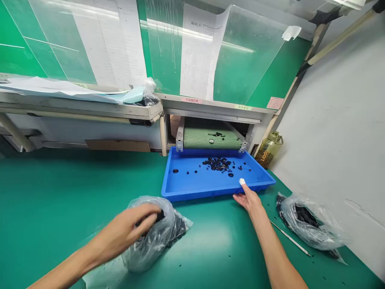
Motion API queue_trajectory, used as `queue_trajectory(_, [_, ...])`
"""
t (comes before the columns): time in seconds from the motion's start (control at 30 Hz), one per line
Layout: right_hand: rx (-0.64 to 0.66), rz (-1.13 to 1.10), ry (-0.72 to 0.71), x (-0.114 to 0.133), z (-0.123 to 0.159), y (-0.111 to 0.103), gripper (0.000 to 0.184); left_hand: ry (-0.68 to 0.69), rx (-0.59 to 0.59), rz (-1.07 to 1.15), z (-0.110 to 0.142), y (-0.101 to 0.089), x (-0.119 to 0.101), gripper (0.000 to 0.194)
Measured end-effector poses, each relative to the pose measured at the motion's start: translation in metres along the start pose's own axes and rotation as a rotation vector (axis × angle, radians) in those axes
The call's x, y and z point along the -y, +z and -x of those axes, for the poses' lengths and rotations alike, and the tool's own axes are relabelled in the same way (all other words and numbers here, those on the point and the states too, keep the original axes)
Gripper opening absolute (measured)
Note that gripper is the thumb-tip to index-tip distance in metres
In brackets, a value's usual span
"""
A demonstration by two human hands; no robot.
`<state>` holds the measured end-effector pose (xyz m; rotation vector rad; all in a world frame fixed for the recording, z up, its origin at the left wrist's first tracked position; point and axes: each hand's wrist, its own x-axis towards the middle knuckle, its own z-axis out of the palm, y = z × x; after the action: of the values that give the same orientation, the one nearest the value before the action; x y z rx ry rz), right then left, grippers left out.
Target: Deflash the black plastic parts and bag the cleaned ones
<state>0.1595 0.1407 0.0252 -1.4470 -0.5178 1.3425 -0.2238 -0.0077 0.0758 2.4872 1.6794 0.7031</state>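
Observation:
My left hand (pixel 141 222) is at the mouth of a clear plastic bag (pixel 147 251) with dark contents. Its fingers are curled downward; the tips are hidden and slightly blurred, so whatever they hold cannot be made out. My right hand (pixel 248 198) grips the near rim of a blue tray (pixel 192 196) toward its right end. The thumb, with a white covering on its tip, lies over the rim, and the fingers are below. Small black round parts (pixel 218 163) and thin black scraps lie in the tray, heaped mostly toward the middle.
A green conveyor belt (pixel 201 138) ends above the tray's far side, carrying a few parts. To the right are another clear bag (pixel 315 224) of black pieces, a thin white stick (pixel 290 239) and a yellowish bottle (pixel 270 149) by the wall. Black scraps dot the green table (pixel 75 192).

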Motion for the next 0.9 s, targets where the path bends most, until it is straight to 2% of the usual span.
queue_trajectory(0.07, [-0.048, -0.025, 0.0, 0.005, -0.009, 0.014, 0.036, -0.316, 0.008, 0.162, -0.039, -0.01, 0.015, 0.043])
queue_trajectory(0.13, [-0.076, -0.049, 0.0, 0.009, -0.011, 0.019, 0.034, -0.568, 0.011, 0.29, -0.078, -0.006, 0.033, 0.054])
queue_trajectory(0.2, [-0.062, -0.078, 0.013, 0.01, -0.005, 0.017, 0.032, -0.617, 0.048, 0.336, -0.109, 0.007, 0.05, 0.059])
queue_trajectory(0.27, [-0.021, -0.115, 0.033, 0.006, 0.006, 0.011, 0.031, -0.636, 0.061, 0.345, -0.13, 0.021, 0.061, 0.06])
queue_trajectory(0.33, [0.017, -0.159, 0.042, -0.002, 0.019, 0.005, 0.028, -0.654, 0.045, 0.326, -0.142, 0.03, 0.068, 0.059])
queue_trajectory(0.43, [0.04, -0.23, 0.03, -0.017, 0.034, 0.001, 0.024, -0.67, 0.032, 0.275, -0.15, 0.032, 0.074, 0.056])
queue_trajectory(0.57, [0.042, -0.329, -0.028, -0.032, 0.046, 0.002, 0.039, -0.624, 0.037, 0.143, -0.149, 0.024, 0.072, 0.041])
queue_trajectory(0.63, [0.05, -0.37, -0.051, -0.037, 0.049, 0.002, 0.05, -0.541, 0.0, 0.055, -0.15, 0.018, 0.063, 0.034])
queue_trajectory(0.7, [0.057, -0.401, -0.057, -0.04, 0.051, 0.003, 0.058, -0.401, -0.025, -0.002, -0.157, 0.014, 0.048, 0.031])
queue_trajectory(0.8, [0.067, -0.432, -0.054, -0.043, 0.053, 0.005, 0.061, -0.133, -0.009, -0.02, -0.189, 0.02, 0.021, 0.031])
queue_trajectory(0.9, [0.086, -0.45, -0.058, -0.046, 0.055, 0.005, 0.06, 0.039, -0.012, -0.025, -0.247, 0.04, -0.001, 0.037])
